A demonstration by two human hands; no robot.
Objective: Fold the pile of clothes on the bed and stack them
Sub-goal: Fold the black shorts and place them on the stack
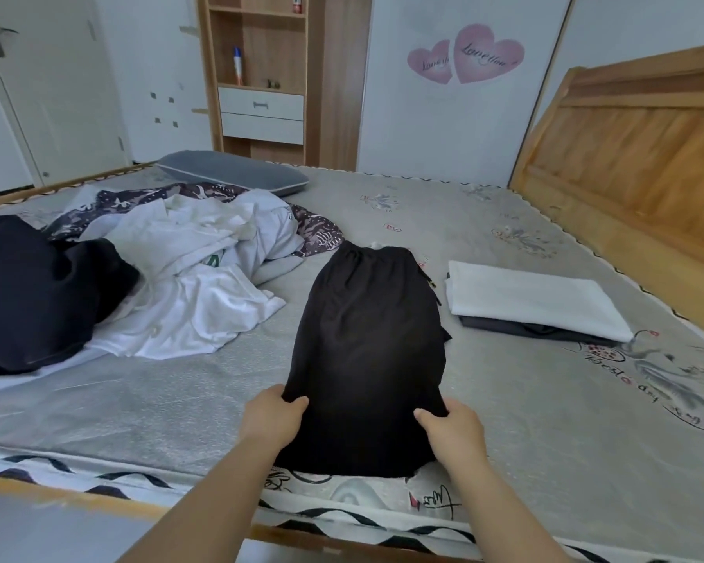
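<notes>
A black garment (366, 339) with a gathered waistband at its far end lies lengthwise on the mattress (179, 400) in front of me. My left hand (273, 416) grips its near left edge, thumb on top. My right hand (452, 428) grips the near right edge the same way, and the near end is lifted slightly. To the left lies the unfolded pile: white clothes (188, 278), a patterned dark piece (204, 197) and a black garment (37, 290). On the right sits a small stack: a folded white piece (533, 302) on a folded dark one (521, 329).
A grey pillow (236, 172) lies at the far side of the bed. The wooden headboard (643, 156) rises on the right. A wooden shelf unit with drawers (261, 75) stands against the far wall. The bed's wooden front edge (58, 495) runs below my arms.
</notes>
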